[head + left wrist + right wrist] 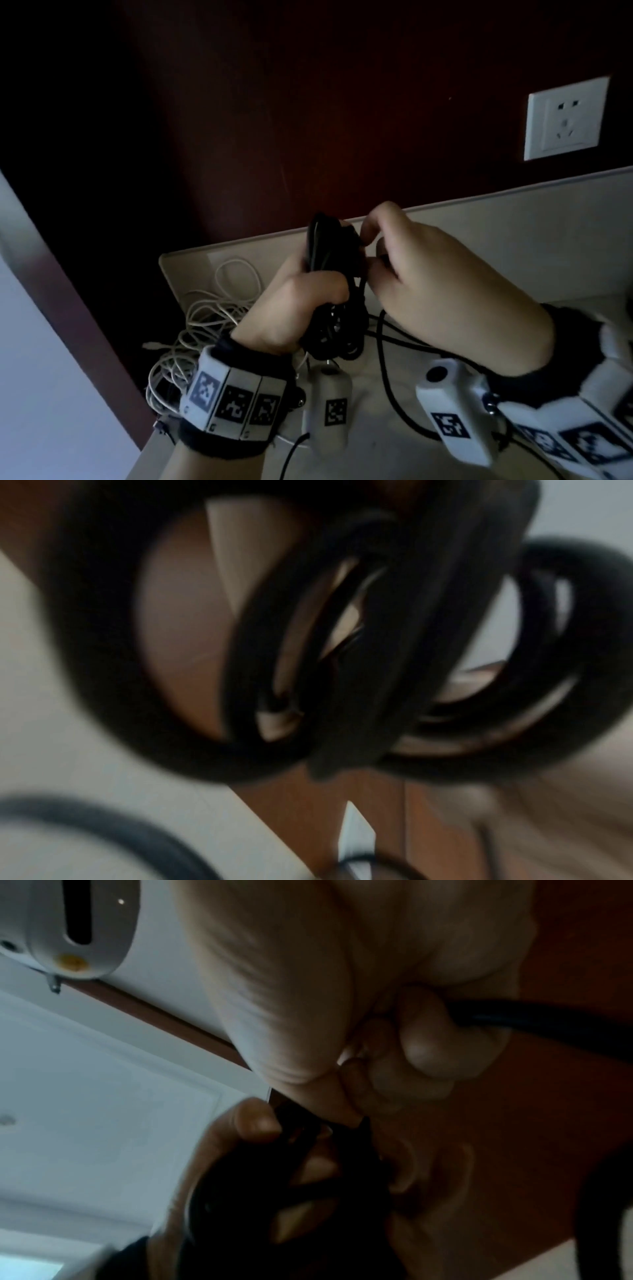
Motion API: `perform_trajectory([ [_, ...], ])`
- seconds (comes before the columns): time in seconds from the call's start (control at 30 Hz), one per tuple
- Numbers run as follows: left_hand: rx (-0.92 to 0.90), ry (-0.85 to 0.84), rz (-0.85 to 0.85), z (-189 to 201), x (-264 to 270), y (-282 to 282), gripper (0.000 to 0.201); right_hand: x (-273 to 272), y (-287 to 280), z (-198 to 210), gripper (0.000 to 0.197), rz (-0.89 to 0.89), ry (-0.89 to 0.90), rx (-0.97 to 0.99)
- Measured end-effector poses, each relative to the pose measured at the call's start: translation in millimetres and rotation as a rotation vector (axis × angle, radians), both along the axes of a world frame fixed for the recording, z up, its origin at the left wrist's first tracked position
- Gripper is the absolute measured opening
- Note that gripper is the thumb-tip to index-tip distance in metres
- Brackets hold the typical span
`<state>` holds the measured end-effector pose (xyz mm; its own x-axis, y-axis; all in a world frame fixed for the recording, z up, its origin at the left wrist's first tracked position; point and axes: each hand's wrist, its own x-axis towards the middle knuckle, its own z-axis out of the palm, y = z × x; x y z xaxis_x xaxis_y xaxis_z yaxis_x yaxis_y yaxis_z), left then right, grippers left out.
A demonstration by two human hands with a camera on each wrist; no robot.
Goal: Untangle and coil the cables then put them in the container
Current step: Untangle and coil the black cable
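Black cable [329,274], round and rubbery, was bunched in loose oval loops above the pale tray [185,263], the left hand [294,308] fisted round its middle. Right hand [442,284] pinched a strand. White cables [205,318] lay tangled in the tray.

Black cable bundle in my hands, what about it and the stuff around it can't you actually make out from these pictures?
- Black cable ends: head view, hidden by the left hand and right hand.
- Number of loops: left wrist view, blurred.
- White cables in the container: head view, partly behind the left wrist, plugs too small.
- Loose cable's far end: cut off at the bottom edge.
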<state>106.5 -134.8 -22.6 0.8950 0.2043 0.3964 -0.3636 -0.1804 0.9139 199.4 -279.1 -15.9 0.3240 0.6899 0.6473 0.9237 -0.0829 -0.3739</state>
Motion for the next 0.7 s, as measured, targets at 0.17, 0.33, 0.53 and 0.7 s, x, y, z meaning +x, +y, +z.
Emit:
perform_trajectory([
  [0.17,0.049,0.012,-0.001,2.7,0.8,-4.0,0.045,-5.9,6.6,-8.9,0.027,-0.102,-0.108,-0.014],
  [0.33,0.053,0.059,0.082,6.4,-2.3,3.0,0.053,-9.1,8.5,-9.5,0.039,-0.096,-0.023,0.078],
  [0.53,-0.186,-0.11,0.361,5.2,-4.1,31.7,0.05,19.7,0.0,-4.6,0.032,0.069,0.431,-0.22],
  [0.7,-0.052,-0.188,0.583,0.3,-1.5,37.7,0.028,21.0,-1.9,-10.1,0.037,0.05,0.408,-0.343],
])
